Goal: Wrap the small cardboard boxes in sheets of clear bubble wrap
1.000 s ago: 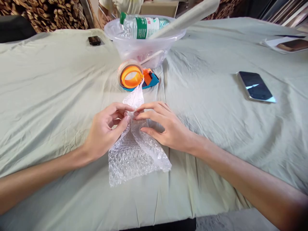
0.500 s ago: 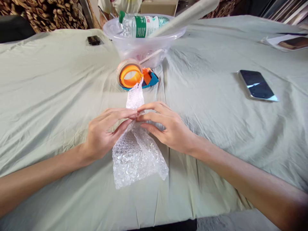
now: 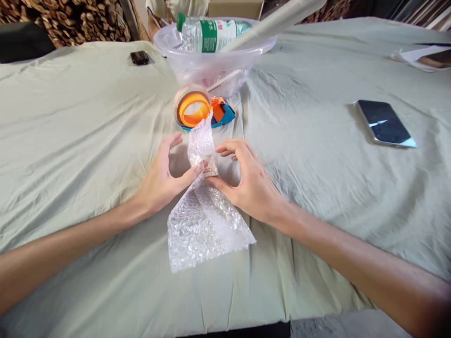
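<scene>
A strip of bubble wrap lies on the cloth in front of me, narrow at its far part and fanned out towards me. On its narrow middle sits a small pale block with red print; I cannot make out its kind. My left hand is open, fingers spread up and away, its thumb tip touching the block's left side. To the right, my right hand is also open, fingers curved and apart, with the thumb at the block's near edge. The far end of the wrap reaches the tape dispenser with its roll.
A translucent basin behind the dispenser holds a water bottle and a long white roll. A phone lies at right, a small black object at far left. Green-grey cloth covers the table, with wrinkles.
My fingers have come apart from their pinch over the bubble wrap and spread outwards. The small printed block, hidden before, now shows. The view has shifted slightly.
</scene>
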A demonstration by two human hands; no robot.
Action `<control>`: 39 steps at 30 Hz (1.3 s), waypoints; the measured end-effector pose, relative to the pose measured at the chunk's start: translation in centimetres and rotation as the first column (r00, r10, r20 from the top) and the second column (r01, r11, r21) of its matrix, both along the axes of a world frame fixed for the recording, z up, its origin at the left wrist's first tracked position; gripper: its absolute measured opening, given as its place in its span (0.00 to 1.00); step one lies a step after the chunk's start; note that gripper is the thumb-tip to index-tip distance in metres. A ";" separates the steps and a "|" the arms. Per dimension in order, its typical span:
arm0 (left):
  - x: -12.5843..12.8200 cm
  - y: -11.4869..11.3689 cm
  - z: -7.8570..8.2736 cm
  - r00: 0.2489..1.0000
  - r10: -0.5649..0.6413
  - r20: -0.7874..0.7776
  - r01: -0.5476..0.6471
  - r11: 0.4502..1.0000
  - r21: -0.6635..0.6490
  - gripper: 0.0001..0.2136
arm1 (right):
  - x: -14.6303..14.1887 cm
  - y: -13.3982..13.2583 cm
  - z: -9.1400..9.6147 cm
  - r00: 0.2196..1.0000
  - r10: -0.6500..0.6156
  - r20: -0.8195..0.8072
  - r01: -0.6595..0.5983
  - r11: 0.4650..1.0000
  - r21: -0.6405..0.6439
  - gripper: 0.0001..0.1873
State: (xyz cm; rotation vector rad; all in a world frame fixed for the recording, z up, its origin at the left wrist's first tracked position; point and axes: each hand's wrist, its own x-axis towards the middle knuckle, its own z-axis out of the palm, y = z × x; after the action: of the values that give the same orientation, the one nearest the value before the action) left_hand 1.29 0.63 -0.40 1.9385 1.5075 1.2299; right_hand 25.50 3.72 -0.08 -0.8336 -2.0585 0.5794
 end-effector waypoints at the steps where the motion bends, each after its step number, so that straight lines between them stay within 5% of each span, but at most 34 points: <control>1: -0.1 0.1 0.0 1.000 0.003 0.013 -0.001 0.996 -0.088 0.36 | 0.0 0.0 0.0 0.999 -0.031 0.036 0.031 0.999 -0.019 0.26; 6: 0.3 0.2 0.9 0.991 -0.061 0.116 0.087 0.969 -0.232 0.35 | -0.1 0.1 0.2 0.988 -0.026 0.154 0.050 0.987 -0.151 0.40; 10: 0.6 0.2 1.3 0.963 -0.153 0.222 0.207 0.947 -0.246 0.34 | -0.1 0.1 0.2 0.993 0.085 0.084 -0.066 0.977 -0.204 0.37; 14: 0.5 0.2 1.3 0.982 -0.085 0.167 0.122 0.965 -0.230 0.37 | 0.2 0.2 0.1 0.997 0.079 -0.012 -0.079 0.951 -0.298 0.44; 16: 0.6 0.1 1.4 0.971 -0.121 0.205 0.172 0.952 -0.253 0.38 | 0.3 0.4 0.0 0.993 0.103 -0.065 -0.118 0.943 -0.312 0.45; 26: 0.6 -0.3 2.2 0.911 -0.220 0.348 0.342 0.876 -0.340 0.26 | 0.2 1.0 0.8 0.971 0.195 -0.138 -0.231 0.913 -0.335 0.40; 34: 0.6 -0.4 2.0 0.961 -0.175 0.215 0.235 0.926 -0.296 0.24 | 0.4 0.5 1.1 0.976 0.147 -0.161 -0.198 0.905 -0.376 0.28; 39: 0.8 -0.6 2.3 0.959 -0.187 0.212 0.248 0.915 -0.319 0.23 | 0.1 0.8 1.1 0.955 0.122 -0.272 -0.238 0.861 -0.449 0.29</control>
State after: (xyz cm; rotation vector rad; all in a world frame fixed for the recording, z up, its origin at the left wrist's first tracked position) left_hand 2.06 0.02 1.88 1.6663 1.2751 0.9423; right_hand 25.59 4.48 0.98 -0.7998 -1.8049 1.2713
